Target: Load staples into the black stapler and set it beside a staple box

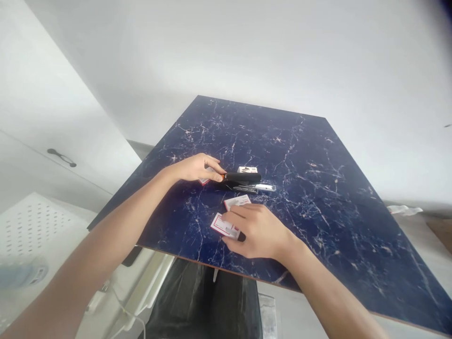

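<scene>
My left hand (203,167) is closed on the rear end of a black stapler (243,177) with a bit of orange near my thumb. A silvery metal part (264,187) sticks out to the right under the stapler's black top arm. My right hand (256,230) grips a small white and red staple box (223,226), fingers over its top and thumb along its near side. Just beyond lies a second such box (236,201), partly covered by my fingers. A third small box (247,169) sits behind the stapler. Something white and red (204,181) shows beneath my left hand.
Everything lies on a dark blue marble-patterned table (300,188). Its near edge runs above my dark-clothed lap (208,301). A white cabinet with a dark handle (61,157) and a perforated white surface (28,230) are at the left. A pale wall stands behind.
</scene>
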The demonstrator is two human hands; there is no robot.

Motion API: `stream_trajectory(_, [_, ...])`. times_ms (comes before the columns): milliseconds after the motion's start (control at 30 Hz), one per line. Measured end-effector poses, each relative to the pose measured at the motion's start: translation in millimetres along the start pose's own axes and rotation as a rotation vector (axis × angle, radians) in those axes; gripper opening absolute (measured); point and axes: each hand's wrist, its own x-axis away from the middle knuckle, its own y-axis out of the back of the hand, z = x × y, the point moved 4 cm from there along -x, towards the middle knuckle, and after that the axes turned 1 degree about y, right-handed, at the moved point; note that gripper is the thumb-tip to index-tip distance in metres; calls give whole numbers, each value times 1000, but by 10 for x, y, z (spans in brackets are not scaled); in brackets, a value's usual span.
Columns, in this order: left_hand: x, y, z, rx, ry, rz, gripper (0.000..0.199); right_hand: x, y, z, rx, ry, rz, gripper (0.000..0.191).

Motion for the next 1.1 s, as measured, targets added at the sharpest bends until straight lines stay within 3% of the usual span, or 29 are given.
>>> stream_trajectory(133, [-19, 7, 0, 61, 0, -83, 36, 65, 140, -118, -43, -25, -47, 12])
stream_trajectory(300, [-34, -9, -6, 103, -3, -108, 33, 127, 315, -312, -180, -180, -189, 21])
stream_trajectory(500, [-24, -11, -2, 69, -3, -106, 33, 125, 212, -458, -139, -228, -113, 28])
stream_trajectory(567, [-12, 6, -62, -36, -23, -175, 31, 134, 269, -472, -131, -224, -183, 25])
stream_trajectory(700, [65, -6, -379, -118, -132, -406, 35, 220, 524, -506, -80, -280, -485, 23])
stream_trajectory(733, [80, -54, -462, -32, -144, -390, 36, 250, 574, -516, -66, -307, -559, 20])
stream_trajectory(800, [92, -214, -605, 258, -161, -212, 45, 292, 621, -526, -59, -334, -652, 17])
stream_trajectory(900, [100, -424, -729, 599, -162, 39, 51, 294, 588, -509, -88, -301, -655, 21])
stream_trajectory(1000, [84, -489, -722, 708, -138, 88, 46, 273, 544, -477, -142, -274, -643, 30])
stream_trajectory(1100, [59, -481, -683, 630, -130, 12, 36, 244, 514, -465, -286, -314, -635, 38])
